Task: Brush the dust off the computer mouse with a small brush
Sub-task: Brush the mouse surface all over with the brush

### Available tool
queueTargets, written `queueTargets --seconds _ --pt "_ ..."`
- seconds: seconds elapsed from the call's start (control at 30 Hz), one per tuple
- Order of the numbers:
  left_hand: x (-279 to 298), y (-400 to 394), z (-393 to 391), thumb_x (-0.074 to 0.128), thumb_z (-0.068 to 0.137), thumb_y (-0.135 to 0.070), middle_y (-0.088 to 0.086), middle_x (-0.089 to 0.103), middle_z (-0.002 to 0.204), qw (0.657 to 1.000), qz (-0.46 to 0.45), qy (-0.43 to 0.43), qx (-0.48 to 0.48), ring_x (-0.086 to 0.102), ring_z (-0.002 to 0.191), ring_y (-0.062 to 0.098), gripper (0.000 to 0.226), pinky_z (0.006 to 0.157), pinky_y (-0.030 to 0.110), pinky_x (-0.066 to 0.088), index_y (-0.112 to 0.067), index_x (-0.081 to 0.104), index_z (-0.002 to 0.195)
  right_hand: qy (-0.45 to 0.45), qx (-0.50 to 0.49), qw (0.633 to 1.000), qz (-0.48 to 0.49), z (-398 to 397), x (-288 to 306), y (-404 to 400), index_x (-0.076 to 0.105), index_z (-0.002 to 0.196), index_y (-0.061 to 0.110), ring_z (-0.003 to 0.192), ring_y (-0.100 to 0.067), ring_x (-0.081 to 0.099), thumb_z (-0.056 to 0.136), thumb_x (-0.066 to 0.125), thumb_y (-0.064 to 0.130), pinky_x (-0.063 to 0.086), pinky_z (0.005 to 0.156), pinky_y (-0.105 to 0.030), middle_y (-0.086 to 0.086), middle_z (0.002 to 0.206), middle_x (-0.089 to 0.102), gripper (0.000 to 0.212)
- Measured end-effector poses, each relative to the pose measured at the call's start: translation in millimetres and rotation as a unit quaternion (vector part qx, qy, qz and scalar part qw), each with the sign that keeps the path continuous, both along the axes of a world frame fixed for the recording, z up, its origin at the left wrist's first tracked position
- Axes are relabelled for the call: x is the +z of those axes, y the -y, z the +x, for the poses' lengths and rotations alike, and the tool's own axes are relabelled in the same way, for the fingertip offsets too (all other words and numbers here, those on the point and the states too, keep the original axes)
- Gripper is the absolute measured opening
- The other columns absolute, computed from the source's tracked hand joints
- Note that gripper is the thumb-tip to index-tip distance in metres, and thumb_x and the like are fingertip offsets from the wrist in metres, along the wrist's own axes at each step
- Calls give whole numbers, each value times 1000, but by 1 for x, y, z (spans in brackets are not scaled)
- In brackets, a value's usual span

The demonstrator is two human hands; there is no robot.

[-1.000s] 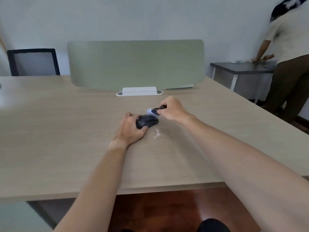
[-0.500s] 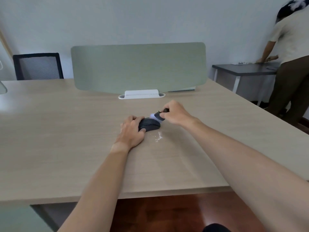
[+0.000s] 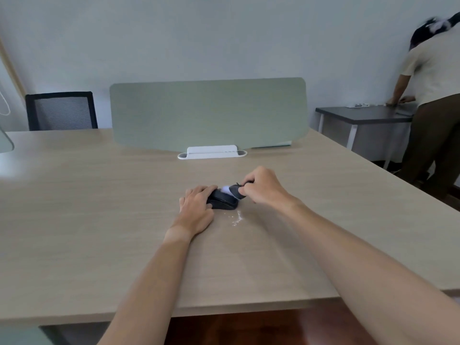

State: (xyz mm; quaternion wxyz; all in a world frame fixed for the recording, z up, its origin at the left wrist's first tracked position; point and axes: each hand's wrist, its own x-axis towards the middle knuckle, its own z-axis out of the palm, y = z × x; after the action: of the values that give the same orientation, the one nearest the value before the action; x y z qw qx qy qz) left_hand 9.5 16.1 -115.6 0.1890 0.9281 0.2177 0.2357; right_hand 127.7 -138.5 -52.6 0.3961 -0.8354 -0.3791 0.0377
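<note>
A black computer mouse (image 3: 223, 201) lies on the wooden desk (image 3: 99, 220) near its middle. My left hand (image 3: 196, 209) rests on the desk and holds the mouse from its left side. My right hand (image 3: 263, 186) grips a small black brush (image 3: 236, 190) with pale bristles; the bristles touch the far right top of the mouse. White dust (image 3: 236, 219) lies on the desk just in front of the mouse.
A green divider panel (image 3: 209, 113) on a white base (image 3: 212, 152) stands behind the mouse. A black mesh chair (image 3: 61, 110) is at the back left. At the right, another person (image 3: 435, 103) leans over a dark side table (image 3: 361, 115).
The camera view has shifted slightly. My right hand and the brush stay at the mouse's far right end with small movement; my left hand keeps its hold.
</note>
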Motion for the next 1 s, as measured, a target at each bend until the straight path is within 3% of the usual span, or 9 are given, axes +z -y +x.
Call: queueTargets --seconds 0.07,0.27,0.4,0.5,0.7,0.83,0.9,1.0 --pt "1 0 1 47 81 -5 -5 47 140 1000 -1 3 0 35 125 25 62 100 39 24 -31 46 138 -5 1 1000 11 2 5 0 59 89 -18 57 -14 31 68 57 5 25 61 -26 -6 65 40 31" --pt "-1 0 1 45 82 -2 -4 48 140 1000 -7 8 1 35 125 25 61 99 39 25 -30 47 136 3 -20 1000 10 2 2 4 60 88 -18 63 -15 32 75 56 2 26 63 -28 -5 67 40 24" --pt "0 0 2 46 83 -3 -3 48 140 1000 -3 8 1 35 125 26 59 100 40 26 -29 47 136 -39 1 999 5 -8 7 9 46 56 -6 50 -18 31 67 54 3 28 55 -29 -9 54 38 16" --pt "0 -1 2 46 82 -3 -3 49 140 1000 -3 8 3 36 125 27 59 100 41 26 -28 47 135 -56 0 998 18 -8 14 10 46 63 -14 42 -20 41 68 57 8 35 52 -26 -11 53 43 25" --pt "-3 -1 2 46 82 -2 -3 49 138 1000 -9 22 0 36 123 26 59 99 37 25 -28 48 135 -15 -10 1000 9 -4 6 6 54 69 -13 63 -17 30 74 54 0 26 61 -30 -6 66 37 14" --pt "-4 -3 4 47 80 -2 -2 50 137 1000 -3 21 3 37 123 27 59 97 38 27 -27 49 134 -50 13 999 10 -12 9 6 44 57 -7 47 -19 32 66 55 5 30 49 -22 -8 55 36 19" --pt "-5 -4 4 48 78 -1 -2 52 135 1000 1 22 4 39 122 28 59 95 38 28 -28 51 131 -59 8 998 25 -12 12 4 48 66 -14 44 -19 39 67 57 8 34 51 -23 -8 55 40 24" --pt "-6 -4 5 47 79 -2 -4 52 137 1000 5 24 7 38 121 28 58 95 38 27 -28 51 131 -14 -10 999 37 -7 11 0 62 86 -16 62 -16 36 77 58 5 29 60 -27 -12 65 41 23"
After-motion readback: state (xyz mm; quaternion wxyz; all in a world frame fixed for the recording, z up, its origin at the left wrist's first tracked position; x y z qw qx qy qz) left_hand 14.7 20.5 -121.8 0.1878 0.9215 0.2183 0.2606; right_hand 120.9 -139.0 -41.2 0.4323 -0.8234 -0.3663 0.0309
